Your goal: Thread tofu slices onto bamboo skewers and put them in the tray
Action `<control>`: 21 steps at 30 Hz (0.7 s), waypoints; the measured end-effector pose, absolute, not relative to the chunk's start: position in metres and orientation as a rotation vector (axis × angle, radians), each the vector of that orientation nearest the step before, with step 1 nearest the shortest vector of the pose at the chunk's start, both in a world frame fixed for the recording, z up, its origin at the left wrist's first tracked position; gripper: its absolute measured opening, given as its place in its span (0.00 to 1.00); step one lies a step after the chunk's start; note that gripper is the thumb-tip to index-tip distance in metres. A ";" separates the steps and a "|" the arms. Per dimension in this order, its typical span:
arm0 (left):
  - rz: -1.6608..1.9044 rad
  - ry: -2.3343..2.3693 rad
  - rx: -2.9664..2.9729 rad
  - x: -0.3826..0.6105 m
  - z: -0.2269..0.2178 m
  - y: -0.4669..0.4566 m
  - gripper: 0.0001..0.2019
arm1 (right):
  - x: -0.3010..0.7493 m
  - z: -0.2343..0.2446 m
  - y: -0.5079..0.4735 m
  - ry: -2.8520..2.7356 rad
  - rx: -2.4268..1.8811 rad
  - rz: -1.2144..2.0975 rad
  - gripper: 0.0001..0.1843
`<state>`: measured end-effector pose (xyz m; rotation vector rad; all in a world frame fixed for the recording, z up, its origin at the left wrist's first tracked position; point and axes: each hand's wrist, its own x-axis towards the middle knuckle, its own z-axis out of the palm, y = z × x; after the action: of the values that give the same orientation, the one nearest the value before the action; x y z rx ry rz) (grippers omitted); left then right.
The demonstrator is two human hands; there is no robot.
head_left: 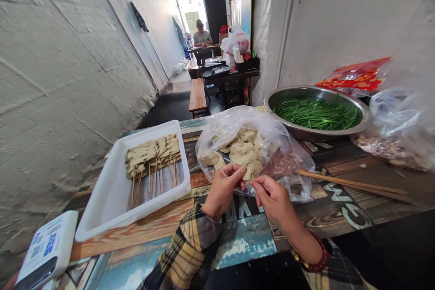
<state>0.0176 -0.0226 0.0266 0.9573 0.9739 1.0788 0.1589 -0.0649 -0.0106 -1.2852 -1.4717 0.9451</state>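
Note:
My left hand (226,186) pinches the edge of a thin, round, beige food slice (252,169); whether it is gluten or something else I cannot tell. Closed around a thin bamboo skewer (253,178), my right hand (274,200) holds its tip at the slice. Both hands are in front of an open clear plastic bag (294,161) with more such slices (243,152) in it. To the left, a white plastic tray (98,223) bears several skewers threaded with folded slices (149,152), sticks pointing towards me. Loose bamboo skewers (353,183) lie on the right.
A steel basin (269,99) of green chives (316,114) stands behind right, beside a red packet (356,74) and plastic bags (396,118). A white device (50,244) sits at the table's left corner. Farther back are a bench (197,94) and a seated person (203,36).

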 end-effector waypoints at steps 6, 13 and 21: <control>1.036 1.000 1.076 0.016 0.030 -0.023 0.16 | 0.159 -0.009 -0.066 -1.468 -1.304 0.946 0.14; 1.054 0.891 0.806 0.015 0.023 -0.019 0.17 | 0.158 -0.009 -0.066 -1.468 -1.272 0.958 0.15; 1.159 0.796 0.691 0.015 0.023 -0.015 0.16 | 0.158 -0.007 -0.068 -1.534 -1.248 0.965 0.15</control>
<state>0.0152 -0.0148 0.0226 0.6906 0.7962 1.1588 0.1578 -0.0682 -0.0068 -1.2476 -1.5342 0.9648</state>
